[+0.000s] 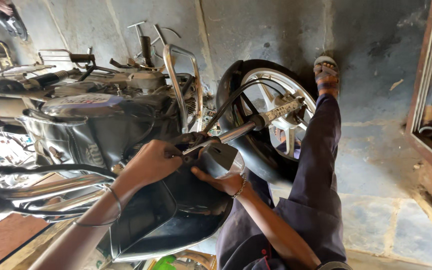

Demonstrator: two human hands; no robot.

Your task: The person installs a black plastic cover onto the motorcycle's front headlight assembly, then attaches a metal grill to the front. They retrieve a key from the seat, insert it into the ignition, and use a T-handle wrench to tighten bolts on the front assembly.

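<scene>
Grey concrete floor point(371, 150). Left hand point(151, 162) and right hand point(221, 181), grips closed, hold black plastic headlight cowl point(186, 210); slipping could drop it against the spoked front wheel point(271, 95).

One view only, head-mounted, so nothing is shared with a second view. The scene is viewed from above, pitched steeply down and forward over the front of a motorcycle point(101, 115). The floor point(376, 165) fills the upper and right frame. Both hands are caught at close range near centre: left hand point(151, 162), right hand point(223, 182). The front wheel point(271, 107) lies just beyond them. The wearer's own leg point(316, 170) is seen along the right. Wide-angle bending is seen at the edges.
</scene>
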